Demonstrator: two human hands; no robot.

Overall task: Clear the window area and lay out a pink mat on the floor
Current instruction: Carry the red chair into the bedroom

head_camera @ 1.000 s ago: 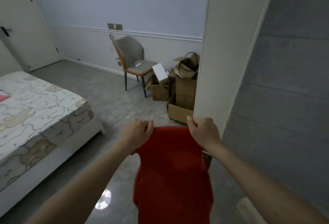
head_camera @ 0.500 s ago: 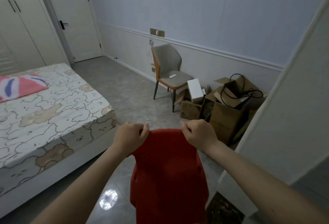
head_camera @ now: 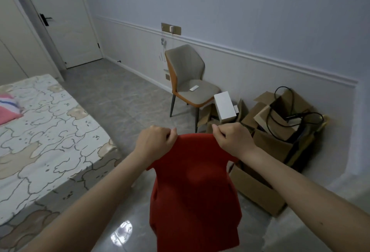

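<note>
A red chair [head_camera: 195,187] is lifted in front of me, seen from behind its backrest, with its lower part cut off by the frame's bottom edge. My left hand [head_camera: 155,141] grips the top left corner of the backrest. My right hand [head_camera: 232,139] grips the top right corner. Both arms are stretched forward. No pink mat and no window are in view.
A bed [head_camera: 40,131] with a patterned sheet fills the left. A grey and orange chair [head_camera: 188,83] stands against the far wall, and beside it are open cardboard boxes [head_camera: 268,139] with black cables. A closed white door [head_camera: 60,17] is at the back left. Grey tile floor [head_camera: 124,101] lies between.
My view has swung left, away from the white wall corner, which has left the frame. The door and more of the room came into sight. Both hands keep their hold on the red chair.
</note>
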